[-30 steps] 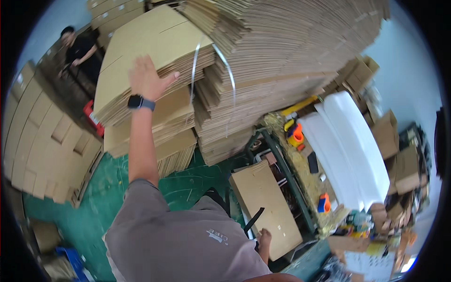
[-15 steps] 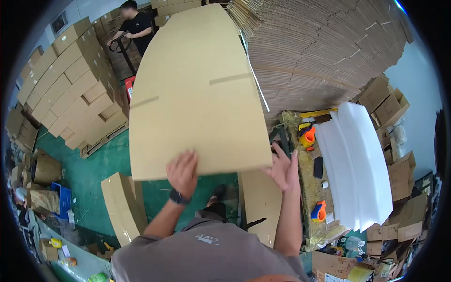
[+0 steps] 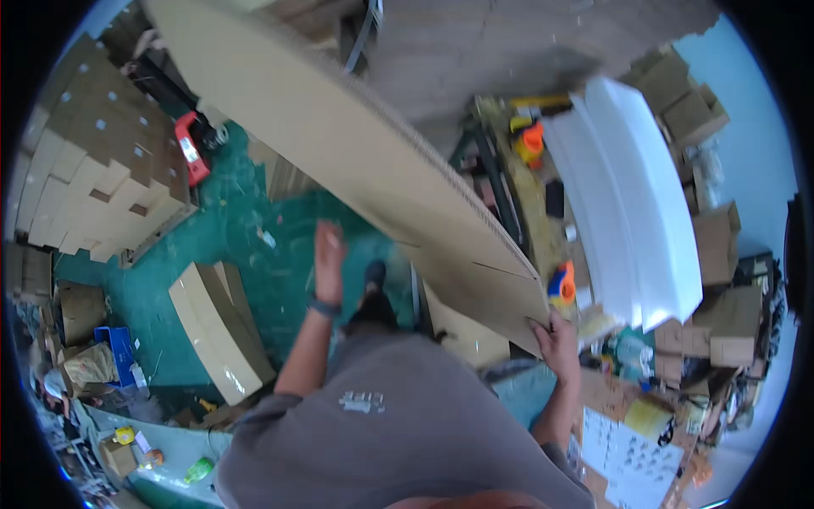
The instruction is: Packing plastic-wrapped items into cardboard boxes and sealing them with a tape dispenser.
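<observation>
A large flat-folded cardboard box (image 3: 339, 144) stretches from the upper left down to the lower right, tilted up on its long edge. At its near end my right hand (image 3: 557, 341) grips the corner, thumb on the face towards me. My left hand (image 3: 329, 259) hangs in the air over the green floor, left of the box and apart from it. Its fingers are somewhat blurred but look stretched out, with nothing in them.
A workbench (image 3: 551, 246) on the right carries orange tape dispensers (image 3: 530, 144) and a stack of white foam sheets (image 3: 632, 212). Boxes stacked on a pallet (image 3: 102, 187) stand left, near a red pallet truck (image 3: 192, 148). A long carton (image 3: 222, 331) lies on the floor.
The box has swung from lying broad and flat before me to a tilted diagonal. My left hand has come off it; my right hand has moved nearer and right, now gripping its corner.
</observation>
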`<state>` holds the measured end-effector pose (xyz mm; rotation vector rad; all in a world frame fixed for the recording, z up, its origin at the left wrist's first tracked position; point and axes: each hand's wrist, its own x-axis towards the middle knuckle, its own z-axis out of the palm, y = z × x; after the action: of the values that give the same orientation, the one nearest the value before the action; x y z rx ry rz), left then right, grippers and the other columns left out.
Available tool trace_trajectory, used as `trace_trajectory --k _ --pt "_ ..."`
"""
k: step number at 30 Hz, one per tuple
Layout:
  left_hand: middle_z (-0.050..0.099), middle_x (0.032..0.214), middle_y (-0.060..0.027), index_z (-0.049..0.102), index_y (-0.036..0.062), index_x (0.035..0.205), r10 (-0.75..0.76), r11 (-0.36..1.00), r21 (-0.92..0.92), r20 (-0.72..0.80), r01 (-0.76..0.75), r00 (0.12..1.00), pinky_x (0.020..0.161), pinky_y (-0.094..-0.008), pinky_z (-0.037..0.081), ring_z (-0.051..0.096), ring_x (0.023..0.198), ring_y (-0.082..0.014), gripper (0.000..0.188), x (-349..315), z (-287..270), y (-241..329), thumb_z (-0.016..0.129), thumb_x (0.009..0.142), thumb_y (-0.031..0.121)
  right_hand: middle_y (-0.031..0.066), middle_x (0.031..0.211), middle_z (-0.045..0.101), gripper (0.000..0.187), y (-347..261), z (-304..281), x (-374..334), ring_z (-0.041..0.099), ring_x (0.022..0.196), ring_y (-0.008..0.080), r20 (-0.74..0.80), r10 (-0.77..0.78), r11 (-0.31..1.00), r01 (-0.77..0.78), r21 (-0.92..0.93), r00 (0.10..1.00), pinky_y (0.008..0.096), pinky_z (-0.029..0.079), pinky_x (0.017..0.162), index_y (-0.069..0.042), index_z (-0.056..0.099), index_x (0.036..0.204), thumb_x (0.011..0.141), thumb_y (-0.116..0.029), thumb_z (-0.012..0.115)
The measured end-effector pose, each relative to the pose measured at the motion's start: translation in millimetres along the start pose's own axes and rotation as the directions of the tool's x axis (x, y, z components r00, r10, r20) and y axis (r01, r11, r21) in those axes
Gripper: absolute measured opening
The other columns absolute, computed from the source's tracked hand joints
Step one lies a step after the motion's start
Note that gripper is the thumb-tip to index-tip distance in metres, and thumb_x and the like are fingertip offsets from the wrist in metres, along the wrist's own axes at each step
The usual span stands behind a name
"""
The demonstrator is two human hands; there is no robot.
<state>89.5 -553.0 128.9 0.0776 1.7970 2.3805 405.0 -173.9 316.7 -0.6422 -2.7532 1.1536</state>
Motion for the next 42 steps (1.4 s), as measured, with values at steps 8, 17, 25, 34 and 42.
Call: trace_trajectory --k 8,17,25,34,42 --pt "0.064 0.124 -0.0086 0.057 0.0135 0.146 -0.355 0.899 -0.289 -0.041 0.329 0.934 0.104 -0.0463 0.053 0.061 0.113 -0.0247 0.077 158.9 56.0 -35.9 0.058 0.105 0.079 0.0210 0.122 0.080 0.050 53.3 16.6 -85.1 0.076 0.110 0.0407 0.304 0.223 0.947 -0.132 -0.293 0.926 0.0475 0.060 0.098 -0.009 0.073 0.143 0.098 -0.027 0.081" --pt "0.067 0.123 -0.0012 0.060 0.0157 0.137 -0.406 0.902 -0.122 0.090 0.415 0.909 0.104 -0.0412 0.054 0.065 0.117 -0.0183 0.044 210.5 127.6 -32.5 0.066 0.112 0.051 0.0127 0.151 0.068 0.079 143.7 13.3 -59.7 0.064 0.134 0.0278 0.537 0.402 0.599 -0.657 0.458 0.741 0.0407 0.043 0.120 -0.004 0.069 0.151 0.092 -0.053 0.085" --pt "0.021 0.185 -0.0240 0.025 0.0106 0.178 0.443 0.001 0.873 0.436 -0.487 0.783 0.137 -0.0530 0.023 0.017 0.172 -0.0428 0.123 336.5 103.3 39.0 0.092 0.080 0.042 0.0241 0.165 0.053 0.116 166.5 -41.4 -6.5 0.050 0.153 0.0433 -0.301 0.494 0.613 -0.572 -0.545 0.816 0.0533 0.039 0.128 -0.009 0.047 0.169 0.073 -0.052 0.096" --pt "0.076 0.090 -0.0213 0.073 0.0088 0.097 -0.585 -0.159 0.280 0.746 -0.947 0.319 0.079 -0.0583 0.056 0.073 0.086 -0.0466 0.037 515.1 237.0 68.8 0.078 0.100 0.045 0.0189 0.141 0.065 0.064 138.1 67.7 -37.6 0.070 0.121 0.0343 -0.160 0.987 0.162 -0.164 0.973 0.023 0.0489 0.063 0.096 -0.003 0.046 0.154 0.094 -0.003 0.067" --pt "0.077 0.094 -0.0230 0.075 -0.0001 0.111 -0.567 0.403 0.464 0.803 -0.789 0.183 0.078 -0.0469 0.056 0.075 0.085 -0.0378 0.042 506.1 368.8 -20.1 0.063 0.113 0.040 0.0202 0.151 0.065 0.083 167.0 22.9 -97.4 0.064 0.138 0.0334 -0.263 0.950 0.297 -0.757 0.582 0.171 0.0451 0.051 0.118 0.001 0.043 0.167 0.086 0.004 0.059"
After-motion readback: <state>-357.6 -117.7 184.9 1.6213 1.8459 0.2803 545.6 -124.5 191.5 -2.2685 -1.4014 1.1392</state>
